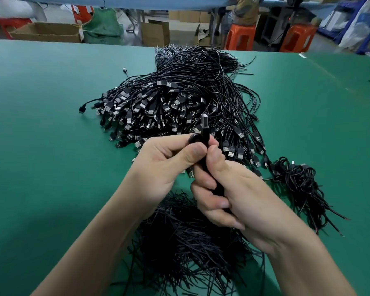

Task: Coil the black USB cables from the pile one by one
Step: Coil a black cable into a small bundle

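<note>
- The tabletop is covered in a green sheet, matt and smooth.
- The pile of USB cables has black plastic sheaths, smooth and faintly glossy. Its plug shells are bright bare metal set in black moulded plastic.
- The held cable has the same black plastic plug body and a metal tip.
- The cardboard box is brown and dull, with rough edges.
- The stools are orange plastic, smooth and slightly shiny.
- The sack looks like coarse green woven cloth.
</note>
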`<control>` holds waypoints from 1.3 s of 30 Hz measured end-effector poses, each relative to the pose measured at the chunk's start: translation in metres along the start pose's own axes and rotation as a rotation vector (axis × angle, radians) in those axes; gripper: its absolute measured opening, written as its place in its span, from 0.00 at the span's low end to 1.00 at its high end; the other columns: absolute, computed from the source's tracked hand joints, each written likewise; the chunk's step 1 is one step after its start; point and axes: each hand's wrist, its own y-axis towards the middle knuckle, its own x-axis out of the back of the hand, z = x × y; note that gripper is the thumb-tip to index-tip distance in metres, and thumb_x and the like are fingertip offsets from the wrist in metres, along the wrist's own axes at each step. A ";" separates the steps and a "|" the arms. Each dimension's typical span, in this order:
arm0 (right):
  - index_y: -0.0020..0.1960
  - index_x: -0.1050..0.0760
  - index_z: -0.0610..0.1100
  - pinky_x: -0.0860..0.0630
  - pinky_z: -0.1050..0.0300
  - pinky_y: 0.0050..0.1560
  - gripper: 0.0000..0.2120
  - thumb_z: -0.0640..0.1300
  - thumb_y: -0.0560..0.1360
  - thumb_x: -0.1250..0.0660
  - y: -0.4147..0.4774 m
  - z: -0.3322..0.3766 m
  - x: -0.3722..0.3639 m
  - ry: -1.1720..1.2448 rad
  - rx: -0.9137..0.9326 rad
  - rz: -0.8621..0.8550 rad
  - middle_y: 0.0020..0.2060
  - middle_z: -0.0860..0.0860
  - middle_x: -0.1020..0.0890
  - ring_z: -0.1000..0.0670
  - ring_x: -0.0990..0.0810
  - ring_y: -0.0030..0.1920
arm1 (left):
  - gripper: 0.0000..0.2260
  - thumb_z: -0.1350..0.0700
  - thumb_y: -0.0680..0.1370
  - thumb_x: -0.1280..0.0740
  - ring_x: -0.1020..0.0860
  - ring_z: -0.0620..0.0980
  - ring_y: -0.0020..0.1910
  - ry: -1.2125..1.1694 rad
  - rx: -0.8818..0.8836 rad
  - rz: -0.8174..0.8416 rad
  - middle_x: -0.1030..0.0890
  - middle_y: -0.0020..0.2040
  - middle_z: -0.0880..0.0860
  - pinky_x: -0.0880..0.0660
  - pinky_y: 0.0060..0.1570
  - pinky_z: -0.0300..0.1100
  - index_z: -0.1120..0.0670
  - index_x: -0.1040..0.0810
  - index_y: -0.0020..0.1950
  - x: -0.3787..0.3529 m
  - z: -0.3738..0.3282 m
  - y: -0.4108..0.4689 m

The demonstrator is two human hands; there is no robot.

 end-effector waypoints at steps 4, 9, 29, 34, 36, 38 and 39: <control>0.40 0.33 0.48 0.45 0.62 0.27 0.20 0.61 0.84 0.46 0.001 0.002 0.001 0.162 -0.049 0.057 0.29 0.53 0.38 0.54 0.43 0.25 | 0.08 0.50 0.78 0.32 0.18 0.45 0.35 0.063 -0.046 -0.056 0.17 0.34 0.52 0.20 0.43 0.38 0.47 0.12 0.50 -0.001 0.000 0.001; 0.44 0.30 0.47 0.44 0.62 0.29 0.14 0.53 0.85 0.43 0.001 0.001 0.000 0.130 -0.042 -0.007 0.32 0.53 0.36 0.53 0.42 0.29 | 0.08 0.50 0.79 0.32 0.20 0.45 0.37 0.051 -0.021 -0.118 0.13 0.46 0.51 0.18 0.38 0.43 0.47 0.13 0.51 -0.002 -0.004 0.001; 0.39 0.28 0.52 0.38 0.60 0.30 0.16 0.58 0.80 0.45 0.013 -0.017 -0.001 -0.425 0.090 -0.259 0.28 0.58 0.30 0.56 0.36 0.28 | 0.09 0.55 0.87 0.39 0.19 0.45 0.32 0.464 -0.178 -0.293 0.13 0.45 0.50 0.21 0.33 0.40 0.50 0.20 0.53 -0.011 -0.001 -0.002; 0.39 0.32 0.49 0.39 0.55 0.34 0.17 0.58 0.80 0.46 0.013 -0.016 0.000 -0.486 0.088 -0.253 0.29 0.57 0.32 0.55 0.36 0.31 | 0.10 0.53 0.88 0.43 0.14 0.50 0.47 0.470 -0.146 -0.262 0.13 0.48 0.51 0.18 0.38 0.45 0.50 0.22 0.54 -0.011 0.004 -0.003; 0.40 0.33 0.47 0.39 0.54 0.35 0.18 0.58 0.82 0.47 0.011 -0.015 0.002 -0.564 0.095 -0.302 0.28 0.57 0.32 0.55 0.37 0.31 | 0.10 0.52 0.87 0.41 0.14 0.49 0.52 0.429 -0.096 -0.214 0.13 0.50 0.51 0.17 0.47 0.45 0.51 0.21 0.55 -0.010 0.002 -0.001; 0.41 0.34 0.46 0.37 0.56 0.35 0.20 0.57 0.84 0.48 0.009 -0.013 0.005 -0.677 0.095 -0.378 0.28 0.58 0.31 0.57 0.36 0.30 | 0.09 0.50 0.86 0.39 0.15 0.45 0.51 0.478 -0.041 -0.158 0.13 0.51 0.47 0.19 0.51 0.39 0.49 0.20 0.59 0.000 -0.006 0.001; 0.40 0.34 0.46 0.36 0.59 0.34 0.20 0.57 0.85 0.48 0.007 -0.011 0.008 -0.738 0.094 -0.426 0.28 0.58 0.30 0.57 0.35 0.29 | 0.09 0.47 0.85 0.37 0.16 0.46 0.47 0.567 -0.012 -0.132 0.14 0.51 0.43 0.20 0.49 0.40 0.46 0.19 0.60 0.007 -0.011 0.001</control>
